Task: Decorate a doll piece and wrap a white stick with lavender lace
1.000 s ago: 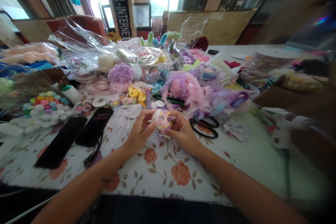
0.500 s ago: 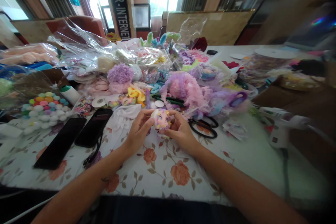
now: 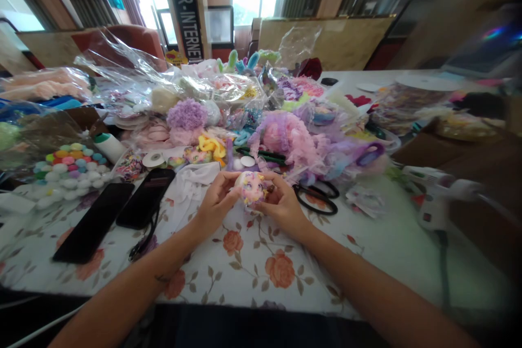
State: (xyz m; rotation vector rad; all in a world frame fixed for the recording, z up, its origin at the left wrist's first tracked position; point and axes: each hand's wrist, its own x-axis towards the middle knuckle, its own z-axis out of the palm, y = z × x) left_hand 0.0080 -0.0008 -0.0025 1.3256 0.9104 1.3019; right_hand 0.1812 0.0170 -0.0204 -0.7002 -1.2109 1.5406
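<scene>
Between my two hands, just above the flowered tablecloth (image 3: 244, 277), is a small round doll head (image 3: 252, 187) with a printed face and yellow and purple patches. My left hand (image 3: 220, 198) grips its left side with thumb and fingers. On the other side, my right hand (image 3: 283, 204) has it pinched between thumb and curled fingers. White cloth (image 3: 190, 182) lies left of my left hand. Black-handled scissors (image 3: 316, 198) rest just right of my right hand, their blades hidden under the pile.
Two black phones (image 3: 93, 223) lie at the left, near colourful pompoms (image 3: 71, 168). Pink and purple ruffled fabric (image 3: 289, 138) and plastic-wrapped craft materials (image 3: 232, 89) heap across the back. A white glue gun (image 3: 434, 201) stands at the right by a brown cardboard box (image 3: 432, 147).
The doll head has turned a little in my fingers, so its face sits at a different angle. Both hands stay in nearly the same place.
</scene>
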